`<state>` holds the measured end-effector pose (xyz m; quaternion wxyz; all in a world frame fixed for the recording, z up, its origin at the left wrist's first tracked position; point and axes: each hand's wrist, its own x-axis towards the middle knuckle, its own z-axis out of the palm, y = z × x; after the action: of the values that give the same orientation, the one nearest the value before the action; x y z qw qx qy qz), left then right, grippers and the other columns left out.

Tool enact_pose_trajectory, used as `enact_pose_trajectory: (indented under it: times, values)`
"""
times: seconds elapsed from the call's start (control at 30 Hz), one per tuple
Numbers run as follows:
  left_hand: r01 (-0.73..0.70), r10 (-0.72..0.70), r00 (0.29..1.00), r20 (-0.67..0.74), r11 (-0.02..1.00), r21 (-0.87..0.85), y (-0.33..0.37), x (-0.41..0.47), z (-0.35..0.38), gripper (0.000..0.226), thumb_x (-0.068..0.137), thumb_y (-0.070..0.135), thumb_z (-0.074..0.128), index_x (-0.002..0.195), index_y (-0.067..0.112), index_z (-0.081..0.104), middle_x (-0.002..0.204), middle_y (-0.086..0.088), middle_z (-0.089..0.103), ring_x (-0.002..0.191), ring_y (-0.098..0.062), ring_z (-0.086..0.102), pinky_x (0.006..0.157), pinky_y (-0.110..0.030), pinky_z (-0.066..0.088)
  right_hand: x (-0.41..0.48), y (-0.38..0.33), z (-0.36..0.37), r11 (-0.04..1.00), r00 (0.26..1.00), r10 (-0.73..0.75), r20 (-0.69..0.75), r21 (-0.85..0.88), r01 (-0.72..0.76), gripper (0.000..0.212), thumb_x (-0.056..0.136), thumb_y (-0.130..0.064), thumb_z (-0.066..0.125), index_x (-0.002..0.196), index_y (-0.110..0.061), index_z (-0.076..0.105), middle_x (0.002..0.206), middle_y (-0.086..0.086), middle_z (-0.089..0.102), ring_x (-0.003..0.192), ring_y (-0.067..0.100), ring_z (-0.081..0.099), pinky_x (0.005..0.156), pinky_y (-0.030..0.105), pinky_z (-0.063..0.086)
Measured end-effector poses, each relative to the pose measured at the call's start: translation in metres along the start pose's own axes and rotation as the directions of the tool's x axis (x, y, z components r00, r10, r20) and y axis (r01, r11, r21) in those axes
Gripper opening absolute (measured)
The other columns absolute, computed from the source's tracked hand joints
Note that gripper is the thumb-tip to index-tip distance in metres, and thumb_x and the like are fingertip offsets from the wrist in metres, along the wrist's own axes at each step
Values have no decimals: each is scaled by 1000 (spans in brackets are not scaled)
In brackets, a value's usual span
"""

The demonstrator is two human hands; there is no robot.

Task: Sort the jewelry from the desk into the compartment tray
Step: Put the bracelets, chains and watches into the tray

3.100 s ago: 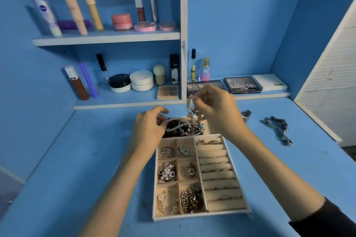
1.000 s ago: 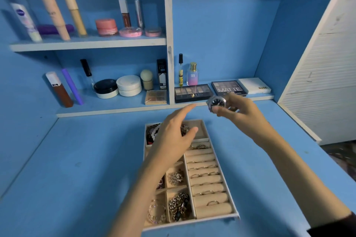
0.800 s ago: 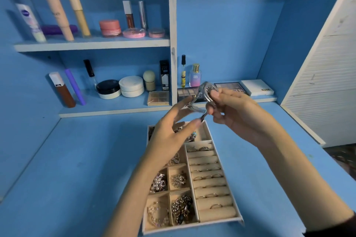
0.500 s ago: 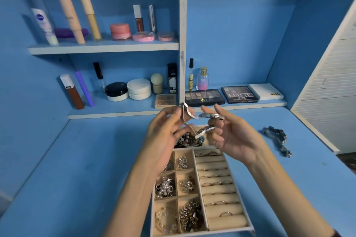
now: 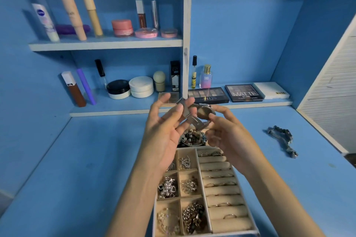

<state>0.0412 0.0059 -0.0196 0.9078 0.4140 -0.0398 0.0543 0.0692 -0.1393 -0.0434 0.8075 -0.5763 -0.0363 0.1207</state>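
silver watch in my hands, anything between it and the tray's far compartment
Nothing visible blocks it. The left hand and right hand pinch the silver metal wristwatch above the far section of the beige compartment tray. That section already holds a heap of beaded bracelets, so the watch would likely land on them.

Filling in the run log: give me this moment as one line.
step: watch held above tray | left hand: pinches band | right hand: pinches case | desk: metal link piece lies right, unsorted
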Motion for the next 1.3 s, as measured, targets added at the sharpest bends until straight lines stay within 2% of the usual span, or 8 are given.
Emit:
enact_pose_trajectory:
  times: [0.17,0.3,0.4,0.5,0.67,0.83,1.13,1.3]
  values:
    - [-117,117,993,29,993,22,6,-3,5,59,77,3,53,131,23,41,100,-10,71,92,-20,69,71,-27,56,-7,4,12,900,964,-256,73,-346,265,23,96,-25,46,114,-31,58,66,-11,64,65,5,53,58,16,41]
    - [-173,174,985,-7,983,68,5,-2,4,50,84,-2,49,129,18,45,104,-8,70,99,-21,66,74,-26,56,-12,4,18,809,900,-417,125,-401,430,26,88,-46,50,77,-33,71,78,-12,56,81,7,50,72,10,37]
    - [-196,199,980,-15,976,99,4,-2,2,43,88,-4,47,125,17,49,106,-6,70,104,-19,64,76,-25,55,-13,3,15,820,910,-389,146,-395,414,26,77,-47,64,73,-21,70,85,8,50,74,25,44,70,28,39]
    - [-198,206,978,-31,964,178,1,-1,-1,40,87,-4,49,121,18,53,105,-4,71,107,-16,63,81,-22,53,-14,0,11,843,924,-346,164,-379,383,18,78,-37,67,72,-20,65,66,27,42,58,26,32,55,27,30]
    - [-153,167,986,-28,947,282,-5,2,-4,37,84,-4,54,115,16,58,103,0,71,102,-13,65,86,-24,52,-14,-2,8,886,908,-361,215,-224,406,13,84,-24,60,78,-14,65,63,-6,59,60,11,48,56,16,41]
    - [-107,102,994,33,949,298,-11,-3,3,32,89,-2,48,110,18,62,108,-3,69,105,-15,63,90,-25,51,-14,-1,7,867,905,-375,201,-272,419,13,86,-28,60,82,-17,64,64,-13,54,64,7,45,61,14,39]
    - [-138,92,988,125,891,432,-17,-9,7,41,87,4,55,122,25,54,106,-2,71,107,-11,62,94,-21,47,-7,4,3,802,880,-473,39,-395,448,26,75,-35,72,86,-17,58,71,2,58,60,16,48,55,29,41]
    - [-144,89,985,145,893,427,-16,-11,9,44,89,6,54,127,28,49,105,-1,71,108,-11,62,93,-20,46,-9,1,3,767,889,-445,106,-468,440,17,80,-35,65,81,-19,69,75,5,55,63,27,42,59,25,36]
